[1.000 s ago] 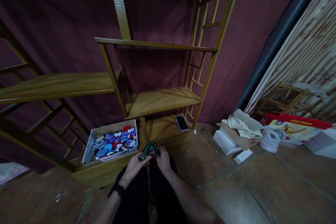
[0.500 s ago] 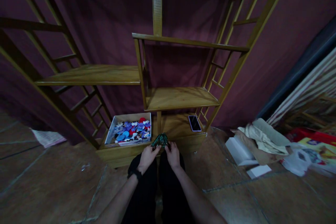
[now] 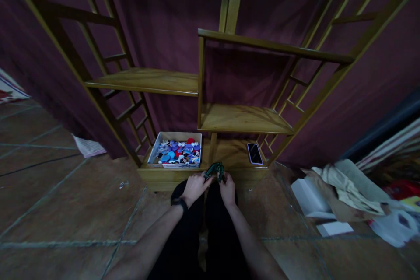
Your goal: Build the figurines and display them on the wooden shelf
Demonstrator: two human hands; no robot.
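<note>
Both hands grip the green piece (image 3: 215, 169), an arched thing held above the knees (image 3: 215, 194), just in front of the low shelf (image 3: 229, 151). The left hand (image 3: 194, 187) pinches one end, thumb inward; the right hand (image 3: 227, 186) has the other. For good handling, a light fingertip hold with even pressure on both ends seems best, the wrists low and near the knees (its joints, if any, are too small to tell).

The box (image 3: 180, 166) on the low shelf is shallow and open, filled with a jumble of small purple, blue, red and white pieces (image 3: 179, 152). On the floor to the right sits a plastic bag (image 3: 395, 228); what it contains cannot be made out.
</note>
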